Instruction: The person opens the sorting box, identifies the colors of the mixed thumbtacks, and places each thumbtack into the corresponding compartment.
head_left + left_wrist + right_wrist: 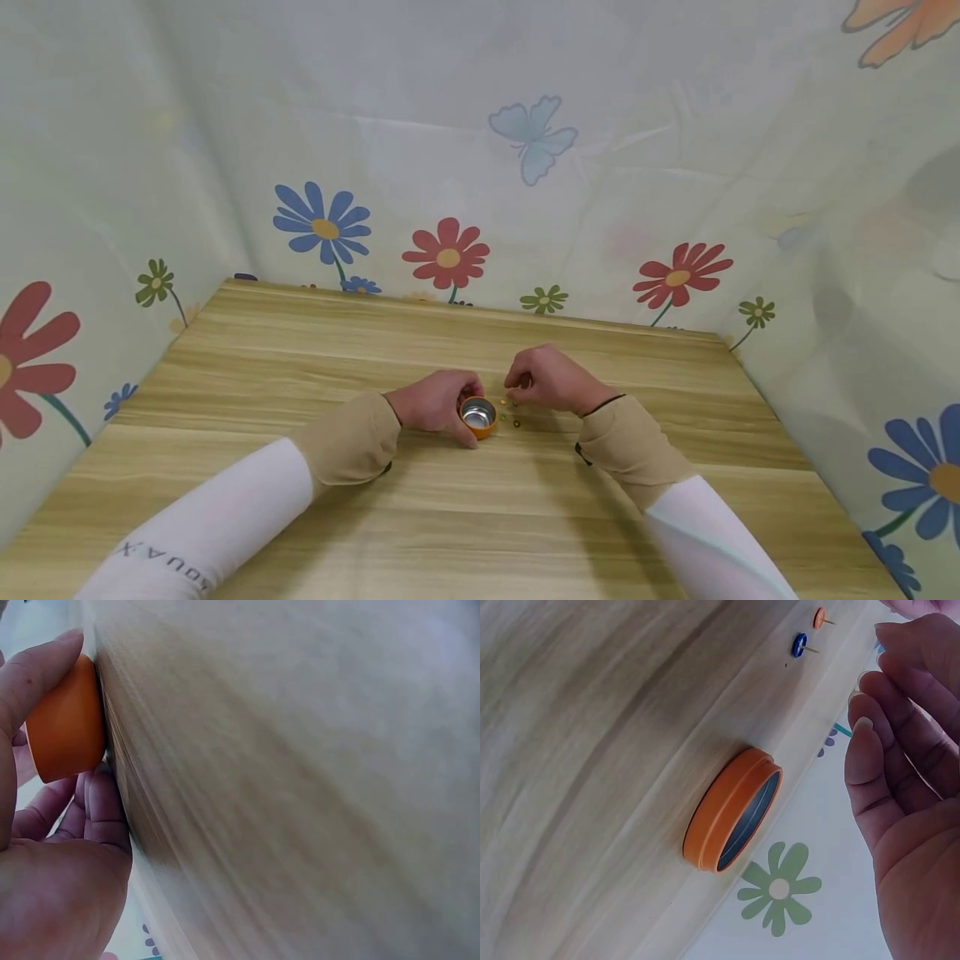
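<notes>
My left hand grips a small round orange tin with a silvery inside, thumb on one side and fingers round the other. The left wrist view shows the tin's smooth orange wall close against the tabletop. My right hand is just right of the tin, fingers curled, thumb and index tips near several tiny coloured thumbtacks; I cannot tell whether they pinch one. In the right wrist view a blue thumbtack and an orange thumbtack lie point up.
An orange ring-shaped lid with a dark inside sits on the table in the right wrist view; the head view does not show it apart. Behind the wood-grain table hangs a flowered cloth, with more cloth at both sides.
</notes>
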`<state>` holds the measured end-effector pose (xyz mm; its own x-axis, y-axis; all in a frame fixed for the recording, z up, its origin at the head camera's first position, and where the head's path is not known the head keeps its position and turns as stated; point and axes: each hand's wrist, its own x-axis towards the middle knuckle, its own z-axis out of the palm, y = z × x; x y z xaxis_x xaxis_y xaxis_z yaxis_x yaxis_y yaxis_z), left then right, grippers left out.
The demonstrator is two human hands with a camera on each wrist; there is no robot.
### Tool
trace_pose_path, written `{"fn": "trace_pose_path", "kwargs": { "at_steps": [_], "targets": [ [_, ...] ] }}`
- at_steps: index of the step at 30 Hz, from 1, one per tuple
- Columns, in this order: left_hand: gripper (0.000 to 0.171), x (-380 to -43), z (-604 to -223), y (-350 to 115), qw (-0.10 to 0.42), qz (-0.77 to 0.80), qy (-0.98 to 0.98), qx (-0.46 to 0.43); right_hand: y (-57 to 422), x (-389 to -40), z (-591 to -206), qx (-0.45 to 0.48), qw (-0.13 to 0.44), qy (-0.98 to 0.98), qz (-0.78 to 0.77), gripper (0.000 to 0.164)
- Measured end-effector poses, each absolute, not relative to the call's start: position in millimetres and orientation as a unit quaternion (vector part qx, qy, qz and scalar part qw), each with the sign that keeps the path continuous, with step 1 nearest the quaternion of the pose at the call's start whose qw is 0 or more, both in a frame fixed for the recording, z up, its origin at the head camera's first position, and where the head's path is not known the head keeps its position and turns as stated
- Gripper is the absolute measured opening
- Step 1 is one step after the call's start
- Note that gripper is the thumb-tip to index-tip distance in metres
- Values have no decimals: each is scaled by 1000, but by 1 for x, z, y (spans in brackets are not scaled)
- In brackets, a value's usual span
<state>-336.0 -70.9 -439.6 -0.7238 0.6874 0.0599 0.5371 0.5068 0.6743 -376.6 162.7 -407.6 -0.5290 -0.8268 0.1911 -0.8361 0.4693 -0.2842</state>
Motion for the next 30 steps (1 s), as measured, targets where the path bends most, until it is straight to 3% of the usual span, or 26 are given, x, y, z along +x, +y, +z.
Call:
{"fn": "trace_pose_path", "kwargs": {
  "at_steps": [17, 30],
  "targets": [
    [57, -339, -439, -67, 111, 356, 855, 360, 156, -377, -410, 485, 1, -860, 157, 9],
    [49, -336, -439, -64, 83, 347, 858, 370, 153, -378, -411, 492, -25, -860, 134, 13]
  ]
}}
